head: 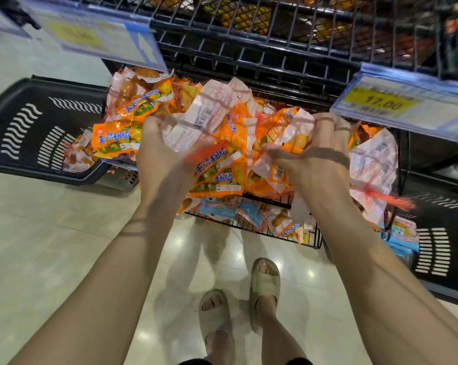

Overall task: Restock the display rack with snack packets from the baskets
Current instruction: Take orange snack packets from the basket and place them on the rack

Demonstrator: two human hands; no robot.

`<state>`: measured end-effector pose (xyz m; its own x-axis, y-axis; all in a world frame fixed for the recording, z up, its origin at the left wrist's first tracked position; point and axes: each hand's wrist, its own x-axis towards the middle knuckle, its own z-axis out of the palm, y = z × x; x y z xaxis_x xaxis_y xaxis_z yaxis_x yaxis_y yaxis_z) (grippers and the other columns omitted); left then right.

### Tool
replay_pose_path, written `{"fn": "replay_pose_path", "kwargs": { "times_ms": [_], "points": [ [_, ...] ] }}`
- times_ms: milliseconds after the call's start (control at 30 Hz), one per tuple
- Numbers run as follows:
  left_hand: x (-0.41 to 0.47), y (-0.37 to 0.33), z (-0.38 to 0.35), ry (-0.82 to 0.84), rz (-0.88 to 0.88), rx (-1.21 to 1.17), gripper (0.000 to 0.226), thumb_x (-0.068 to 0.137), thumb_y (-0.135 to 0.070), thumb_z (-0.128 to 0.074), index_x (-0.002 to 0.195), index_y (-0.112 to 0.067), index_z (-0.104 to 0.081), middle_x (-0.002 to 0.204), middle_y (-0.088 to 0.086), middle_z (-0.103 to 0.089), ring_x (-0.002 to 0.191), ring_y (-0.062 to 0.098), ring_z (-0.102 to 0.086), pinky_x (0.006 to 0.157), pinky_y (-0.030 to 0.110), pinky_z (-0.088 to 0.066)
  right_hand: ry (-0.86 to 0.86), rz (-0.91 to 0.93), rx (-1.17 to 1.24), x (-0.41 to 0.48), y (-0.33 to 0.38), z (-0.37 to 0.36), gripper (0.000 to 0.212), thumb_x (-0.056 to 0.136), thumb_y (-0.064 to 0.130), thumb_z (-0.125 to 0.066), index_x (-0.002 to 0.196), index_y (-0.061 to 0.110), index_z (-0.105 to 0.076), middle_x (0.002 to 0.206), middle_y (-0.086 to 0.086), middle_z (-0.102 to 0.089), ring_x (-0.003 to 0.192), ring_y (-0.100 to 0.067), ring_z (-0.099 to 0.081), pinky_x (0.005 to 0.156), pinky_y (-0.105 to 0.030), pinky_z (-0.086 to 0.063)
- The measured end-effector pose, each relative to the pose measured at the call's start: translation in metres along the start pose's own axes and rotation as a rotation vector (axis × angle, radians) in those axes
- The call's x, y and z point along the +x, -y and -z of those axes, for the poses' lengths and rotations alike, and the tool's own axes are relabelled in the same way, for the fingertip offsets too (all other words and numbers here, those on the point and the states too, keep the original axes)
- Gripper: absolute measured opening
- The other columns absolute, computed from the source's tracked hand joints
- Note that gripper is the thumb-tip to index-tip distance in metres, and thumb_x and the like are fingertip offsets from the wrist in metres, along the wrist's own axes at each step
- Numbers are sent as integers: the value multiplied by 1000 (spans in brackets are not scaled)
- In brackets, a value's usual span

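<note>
The left hand [159, 151] and right hand [320, 151], fingers curled, each grip one side of a bundle of snack packets [222, 164] directly above the display rack [275, 61] shelf, apparently to spread it over the heap there; a black basket [25, 119] stands left of the rack.

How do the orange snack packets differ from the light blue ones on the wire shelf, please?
The orange packets are heaped high; the light blue packets lie flat beneath them at the front edge. Orange packets are many, light blue packets few. The left hand and right hand grip orange packets, none blue. Both kinds sit on the wire shelf.
</note>
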<state>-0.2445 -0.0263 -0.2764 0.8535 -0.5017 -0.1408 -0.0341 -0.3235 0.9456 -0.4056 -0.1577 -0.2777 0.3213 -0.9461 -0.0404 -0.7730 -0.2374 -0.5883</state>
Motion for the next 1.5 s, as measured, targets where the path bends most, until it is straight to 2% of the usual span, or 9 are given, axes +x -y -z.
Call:
{"fn": "replay_pose_path", "kwargs": {
  "times_ms": [167,367,500,733,867,1067,1167,1333,1500],
  "points": [
    [-4,3,11,-32,-72,-62,73,60,-48,-98,117,-30,-56,109,-7,-74,99,13,-73,84,45,-63,-46,-38,84,4,-3,-4,62,81,58,-78,119,14,-55,114,-10,-61,110,-32,-57,93,-53,-51],
    [-16,0,26,-93,-32,-111,81,59,-46,-98,127,-20,-61,110,-5,-75,99,12,-74,83,43,-64,-117,-132,420,-11,-1,5,46,78,46,-85,108,23,-59,104,-3,-67,95,-20,-66,72,-42,-58],
    [-25,-3,35,-76,-19,-127,71,62,-41,-98,123,-22,-65,109,-4,-76,99,17,-75,83,49,-63,-158,-201,597,-22,-4,15,40,78,27,-87,107,15,-62,78,4,-68,58,-2,-63,51,-25,-47],
    [-38,-8,53,-73,5,-194,68,65,-34,-96,124,-20,-66,112,-1,-76,103,20,-74,90,54,-61,-203,-230,720,-41,1,46,29,83,19,-84,103,15,-63,84,4,-70,61,1,-66,50,-18,-51],
    [-51,-17,64,-49,21,-223,61,70,-23,-95,123,-19,-66,111,0,-77,101,22,-75,87,55,-62,-165,-213,696,-48,12,57,28,83,22,-84,102,11,-67,81,6,-67,50,4,-58,43,-15,-43],
    [-70,-24,89,-102,64,-217,70,52,-47,-100,112,-31,-68,109,-5,-77,102,24,-74,82,47,-63,-132,-176,698,-67,25,69,25,84,24,-83,94,23,-61,81,14,-61,62,11,-56,55,-8,-41],
    [-77,-22,111,-143,82,-208,65,49,-51,-95,105,-33,-68,107,0,-76,94,21,-72,87,59,-60,-151,-221,749,-79,24,71,25,83,20,-84,85,26,-60,71,14,-63,60,3,-55,57,-13,-46],
    [-92,-27,138,-146,131,-244,68,51,-44,-94,110,-24,-67,105,3,-77,89,22,-73,85,59,-61,-256,-353,837,-90,32,77,27,80,31,-88,88,26,-63,87,-3,-68,79,-17,-61,80,-46,-57],
    [-96,-31,146,-131,159,-288,64,50,-40,-97,106,-28,-67,104,3,-77,97,31,-74,82,57,-62,-270,-402,914,-94,41,75,29,69,49,-87,86,38,-67,95,-14,-75,87,-33,-72,79,-65,-58]
  ]
}}
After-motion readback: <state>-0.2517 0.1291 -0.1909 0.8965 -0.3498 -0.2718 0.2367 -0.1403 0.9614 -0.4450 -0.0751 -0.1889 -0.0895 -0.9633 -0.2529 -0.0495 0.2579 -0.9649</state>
